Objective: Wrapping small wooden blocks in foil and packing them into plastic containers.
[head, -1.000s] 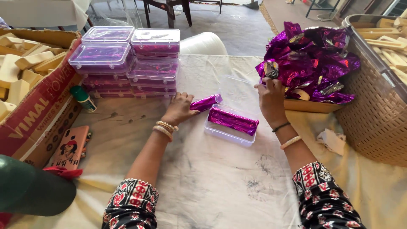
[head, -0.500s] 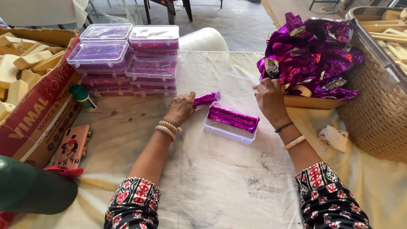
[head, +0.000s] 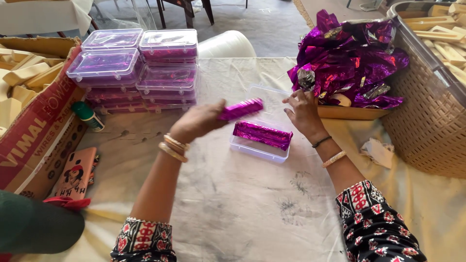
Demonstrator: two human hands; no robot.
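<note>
Left hand (head: 196, 122) grips a crinkly purple foil bar (head: 241, 109); right hand (head: 303, 114), seemingly open, touches the clear plastic box (head: 259, 149).

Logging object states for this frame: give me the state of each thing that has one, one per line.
left hand: holding a purple foil-wrapped bar above the box
right hand: open, at the far edge of the box
clear plastic box: lid off, one wrapped bar inside
stacked clear boxes: lids on, filled
foil wrapper pile: loose, crumpled

Grey floor (head: 272, 29), dark chair legs (head: 187, 12), daylight.
</note>
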